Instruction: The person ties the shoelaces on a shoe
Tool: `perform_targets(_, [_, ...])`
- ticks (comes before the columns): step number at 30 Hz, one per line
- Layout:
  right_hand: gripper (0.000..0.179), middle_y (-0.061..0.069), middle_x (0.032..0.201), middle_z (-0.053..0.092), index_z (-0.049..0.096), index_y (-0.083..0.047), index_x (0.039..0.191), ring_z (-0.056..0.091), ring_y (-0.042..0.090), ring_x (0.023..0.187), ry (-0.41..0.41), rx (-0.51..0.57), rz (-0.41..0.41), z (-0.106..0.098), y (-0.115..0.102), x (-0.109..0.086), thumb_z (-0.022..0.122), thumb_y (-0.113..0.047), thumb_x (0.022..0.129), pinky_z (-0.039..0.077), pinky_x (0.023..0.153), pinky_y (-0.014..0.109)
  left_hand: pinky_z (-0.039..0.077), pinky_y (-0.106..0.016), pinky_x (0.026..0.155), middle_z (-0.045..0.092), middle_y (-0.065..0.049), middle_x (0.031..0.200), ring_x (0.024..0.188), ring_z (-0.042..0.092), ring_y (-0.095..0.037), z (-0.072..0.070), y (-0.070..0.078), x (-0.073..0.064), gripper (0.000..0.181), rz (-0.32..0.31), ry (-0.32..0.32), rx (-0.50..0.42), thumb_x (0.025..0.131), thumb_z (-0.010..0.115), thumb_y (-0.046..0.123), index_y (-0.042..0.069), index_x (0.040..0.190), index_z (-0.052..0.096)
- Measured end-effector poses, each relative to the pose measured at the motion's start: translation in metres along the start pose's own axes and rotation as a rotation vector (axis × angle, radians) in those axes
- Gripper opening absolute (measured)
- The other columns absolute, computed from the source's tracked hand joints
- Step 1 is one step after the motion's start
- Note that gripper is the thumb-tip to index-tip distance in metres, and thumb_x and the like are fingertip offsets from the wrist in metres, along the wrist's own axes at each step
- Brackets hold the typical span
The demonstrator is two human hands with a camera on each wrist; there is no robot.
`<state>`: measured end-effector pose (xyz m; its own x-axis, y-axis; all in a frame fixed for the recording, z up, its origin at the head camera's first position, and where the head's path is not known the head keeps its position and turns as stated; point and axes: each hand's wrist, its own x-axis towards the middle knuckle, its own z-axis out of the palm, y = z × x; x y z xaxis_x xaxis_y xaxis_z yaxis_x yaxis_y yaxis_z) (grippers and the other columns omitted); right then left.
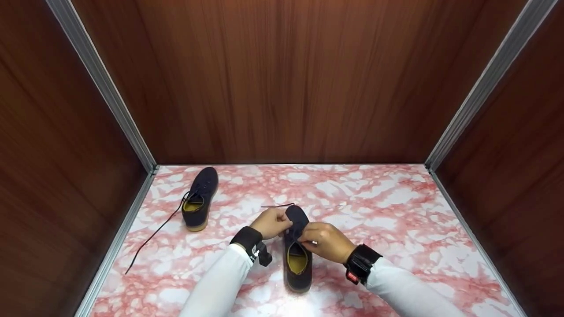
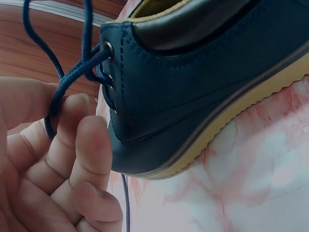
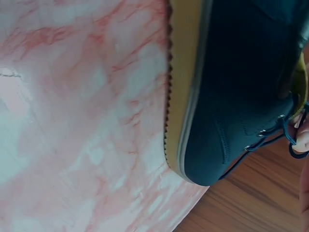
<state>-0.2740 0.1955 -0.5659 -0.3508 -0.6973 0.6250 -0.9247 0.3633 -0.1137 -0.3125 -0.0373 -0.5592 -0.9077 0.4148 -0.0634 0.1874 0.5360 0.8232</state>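
A dark blue lace-up shoe (image 1: 299, 281) with a yellow lining and tan sole stands on the marbled surface, toe pointing away from me. My left hand (image 1: 269, 223) is at the left of its lacing. In the left wrist view, its thumb and index finger pinch the blue shoelace (image 2: 73, 73), which runs from the metal eyelets. On the other side, my right hand (image 1: 328, 241) bends over the top eyelets. The right wrist view shows its fingertips (image 3: 303, 140) at the right edge, pinching a loop of lace. One lace end (image 1: 276, 206) trails left past the toe.
A matching shoe (image 1: 206, 180) stands at the back left, its long loose lace (image 1: 152, 235) stretching toward the front left. Brown wood-look panels (image 1: 282, 88) with metal edge strips (image 1: 478, 83) enclose the red-and-white surface (image 1: 374, 193) at the back and sides.
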Motion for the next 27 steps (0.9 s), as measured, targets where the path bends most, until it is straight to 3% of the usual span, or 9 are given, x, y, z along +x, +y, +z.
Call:
perform_targets(5, [0.021, -0.003, 0.088, 0.072, 0.080, -0.014, 0.089, 0.071, 0.009, 0.081, -0.014, -0.044, -0.012, 0.004, 0.000, -0.003, 0.090, -0.003, 0.075, 0.058, 0.076, 0.020, 0.051, -0.017, 0.061, 0.079, -0.015, 0.086, 0.083, 0.076, -0.043, 0.001, -0.002, -0.003, 0.017, -0.010, -0.039, -0.065, 0.099, 0.069, 0.017, 0.005, 0.088, 0.073])
perform_targets(8, [0.020, -0.003, 0.089, 0.073, 0.080, -0.013, 0.089, 0.071, 0.009, 0.081, -0.013, -0.028, -0.008, 0.005, 0.000, -0.004, 0.090, -0.004, 0.075, 0.059, 0.077, 0.021, 0.053, -0.018, 0.060, 0.078, -0.018, 0.085, 0.087, 0.076, -0.047, 0.002, -0.004, -0.004, 0.014, -0.004, -0.048, -0.082, 0.097, 0.072, 0.015, 0.004, 0.088, 0.073])
perform_targets(14, [0.020, -0.002, 0.089, 0.072, 0.079, -0.013, 0.089, 0.070, 0.010, 0.082, 0.009, -0.027, -0.030, 0.006, -0.002, -0.005, 0.089, -0.002, 0.075, 0.058, 0.077, 0.020, 0.053, -0.019, 0.058, 0.079, -0.014, 0.080, 0.073, 0.078, -0.031, 0.001, -0.010, -0.006, 0.017, -0.011, -0.037, -0.089, 0.094, 0.077, 0.018, 0.005, 0.083, 0.074])
perform_targets(20, [0.023, -0.001, 0.089, 0.069, 0.078, -0.013, 0.087, 0.069, 0.012, 0.083, 0.047, -0.073, -0.069, 0.005, -0.005, -0.004, 0.089, 0.001, 0.073, 0.059, 0.077, 0.020, 0.046, -0.017, 0.051, 0.077, -0.009, 0.072, 0.058, 0.067, -0.007, -0.002, -0.010, -0.009, 0.022, -0.058, -0.062, -0.063, 0.093, 0.078, 0.023, 0.005, 0.080, 0.079])
perform_targets(27, [0.023, 0.001, 0.092, 0.067, 0.077, -0.012, 0.087, 0.068, 0.013, 0.084, 0.090, -0.127, -0.107, 0.003, -0.005, -0.001, 0.088, 0.002, 0.073, 0.059, 0.077, 0.020, 0.048, -0.017, 0.051, 0.079, -0.013, 0.076, 0.057, 0.065, -0.005, -0.001, -0.008, -0.010, 0.021, -0.079, -0.088, -0.042, 0.092, 0.077, 0.024, 0.006, 0.082, 0.082])
